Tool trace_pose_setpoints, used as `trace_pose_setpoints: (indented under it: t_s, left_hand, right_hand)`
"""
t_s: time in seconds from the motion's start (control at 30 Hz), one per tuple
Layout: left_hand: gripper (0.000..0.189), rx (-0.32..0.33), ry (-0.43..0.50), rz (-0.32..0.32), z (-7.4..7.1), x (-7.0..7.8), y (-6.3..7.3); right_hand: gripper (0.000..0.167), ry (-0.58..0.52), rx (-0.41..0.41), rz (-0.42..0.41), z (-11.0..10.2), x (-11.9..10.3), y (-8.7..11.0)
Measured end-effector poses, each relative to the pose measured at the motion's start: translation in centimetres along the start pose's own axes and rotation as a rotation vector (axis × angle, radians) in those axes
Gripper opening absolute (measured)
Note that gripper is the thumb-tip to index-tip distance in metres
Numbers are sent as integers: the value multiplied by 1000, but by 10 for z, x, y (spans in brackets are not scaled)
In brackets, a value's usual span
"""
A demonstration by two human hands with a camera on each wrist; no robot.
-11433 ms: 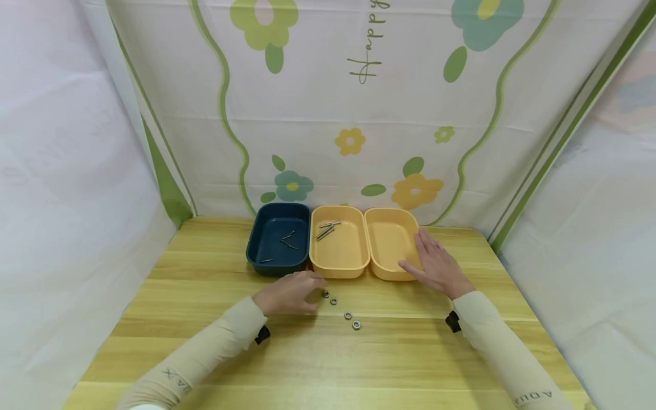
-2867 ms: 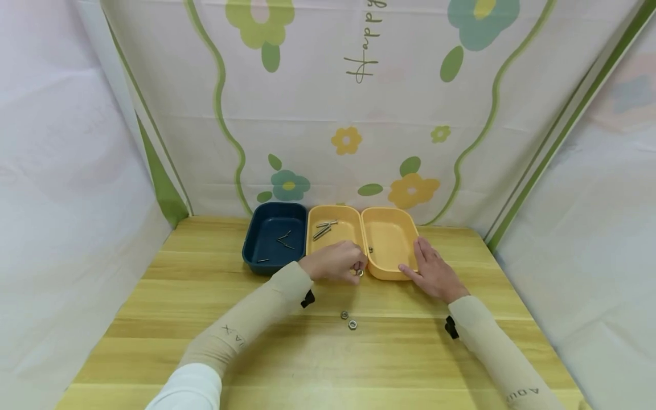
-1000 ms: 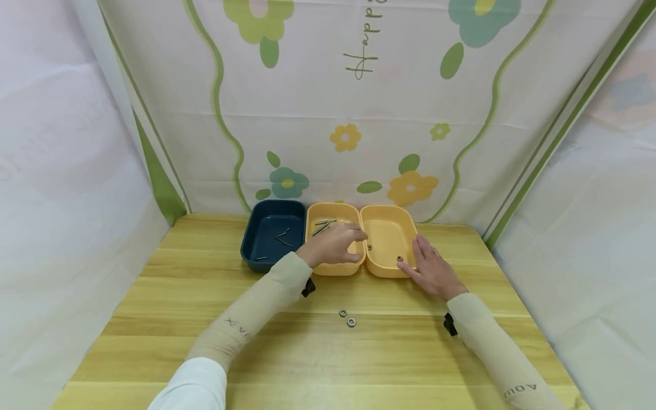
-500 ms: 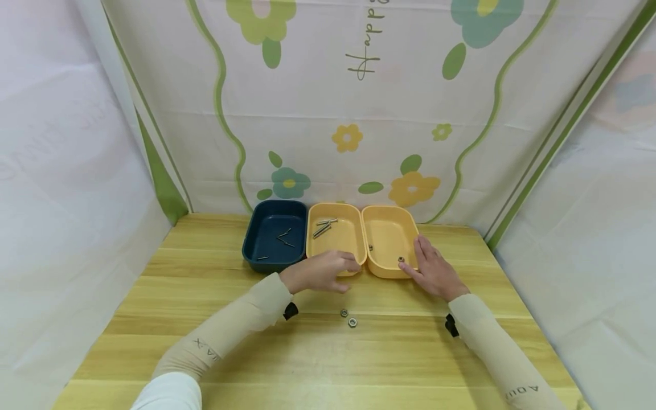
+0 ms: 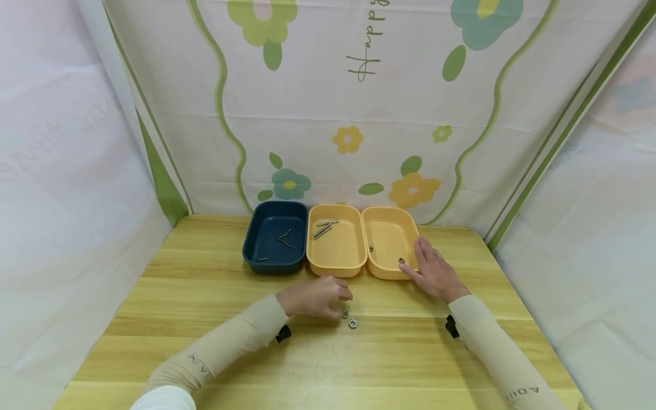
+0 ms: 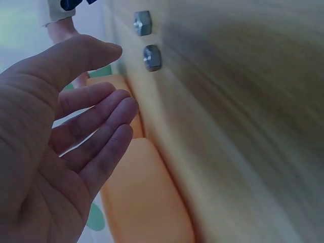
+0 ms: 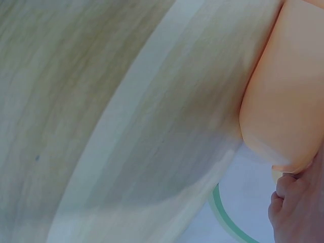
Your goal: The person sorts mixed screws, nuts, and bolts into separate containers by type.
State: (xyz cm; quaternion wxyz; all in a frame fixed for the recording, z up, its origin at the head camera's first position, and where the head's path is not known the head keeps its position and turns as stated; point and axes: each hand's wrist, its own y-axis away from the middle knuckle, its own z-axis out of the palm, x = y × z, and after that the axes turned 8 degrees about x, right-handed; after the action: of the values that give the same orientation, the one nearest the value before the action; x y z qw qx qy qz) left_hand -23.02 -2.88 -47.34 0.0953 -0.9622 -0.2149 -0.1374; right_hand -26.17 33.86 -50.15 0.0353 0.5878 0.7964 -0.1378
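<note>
My left hand (image 5: 315, 297) hovers low over the table, nothing between its parted thumb and fingers. Its thumb tip is right at a small metal hex nut (image 5: 345, 314); a second hex nut (image 5: 353, 323) lies just nearer. Both nuts show in the left wrist view, the closer one (image 6: 152, 57) beyond the thumb. My right hand (image 5: 435, 270) rests at the front right corner of the right yellow bin (image 5: 392, 213), fingers straight along its side and thumb over the front rim. Inside that bin lie two nuts, one at the left wall (image 5: 371, 249), another (image 5: 401, 260) by the thumb.
Left of that bin stands a middle yellow bin (image 5: 340, 250) holding several long screws (image 5: 323, 230). A dark blue bin (image 5: 279, 213) with several thin small screws (image 5: 285, 242) is beside it. A flowered cloth (image 5: 318, 97) hangs behind the wooden table (image 5: 307, 364).
A second nut has gone into the right bin. My left hand has since drawn back from the bins, down to the two nuts on the table. The right hand stays in place.
</note>
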Motion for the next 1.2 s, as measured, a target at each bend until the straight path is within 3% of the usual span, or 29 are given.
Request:
trace_pose_setpoints:
  t_s: [0.37,0.67,1.2]
  left_hand:
    - [20,11,27,-24,20,-5,-3]
    - [7,-3,54,-35,23,-7,-12]
    - [7,-105,97,71,15,-4,-18]
  right_hand:
    - [99,0,-8,6,-1,1,0]
    - [97,6,-4,8,-1,0,-1]
    - [97,7,-15,6,-1,-2,-1]
